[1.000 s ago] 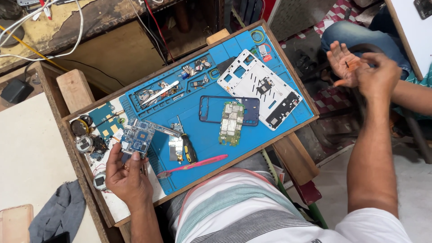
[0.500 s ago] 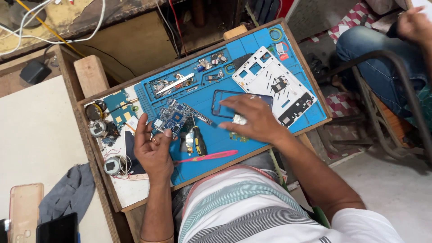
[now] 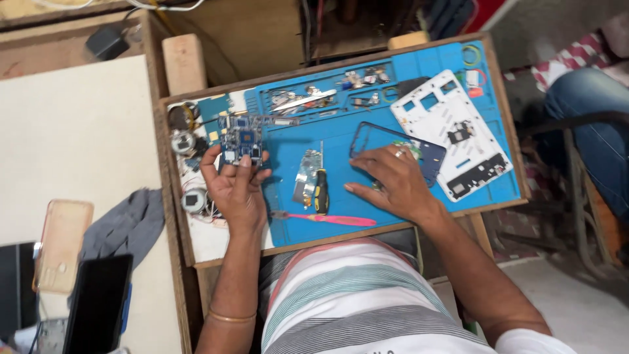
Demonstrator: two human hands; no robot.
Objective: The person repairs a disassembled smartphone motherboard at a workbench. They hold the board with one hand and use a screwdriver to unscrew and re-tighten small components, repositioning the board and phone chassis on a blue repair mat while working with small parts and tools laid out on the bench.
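Circuit board (image 3: 241, 139) half-hidden by left hand (image 3: 237, 190) fingers.

Hidden under the hands, cut off at the edges

The right hand (image 3: 393, 183) is covering the lower left corner of the dark blue phone frame (image 3: 419, 149) and most of a green circuit board (image 3: 413, 148) beneath it. The left hand (image 3: 237, 187) is hiding the lower edge of the blue circuit board (image 3: 241, 137). The small parts (image 3: 357, 78) lying in the blue mat's (image 3: 367, 223) trays are too tiny to identify. The black phone (image 3: 98, 305) is running off the bottom edge, and a seated person's jeans-clad leg (image 3: 583, 105) is being cropped at the right.
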